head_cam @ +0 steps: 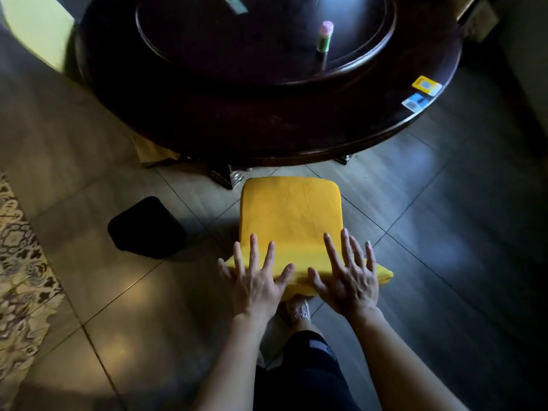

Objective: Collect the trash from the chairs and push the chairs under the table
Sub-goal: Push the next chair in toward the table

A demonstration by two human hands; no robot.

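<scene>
A chair with a yellow cover point(292, 215) stands in front of me, its seat just short of the edge of the round dark wooden table point(267, 126). My left hand point(255, 277) and my right hand point(347, 277) lie side by side over the top of the chair's backrest, fingers spread and straight. Neither hand holds anything. No trash shows on the yellow seat.
A black bin point(146, 228) stands on the tiled floor left of the chair. On the table are a raised turntable with a pink-capped green bottle point(324, 37) and two small cards point(421, 93) near the right rim. Another yellow chair point(35, 31) stands at far left. A patterned cloth point(20, 262) lies at the left edge.
</scene>
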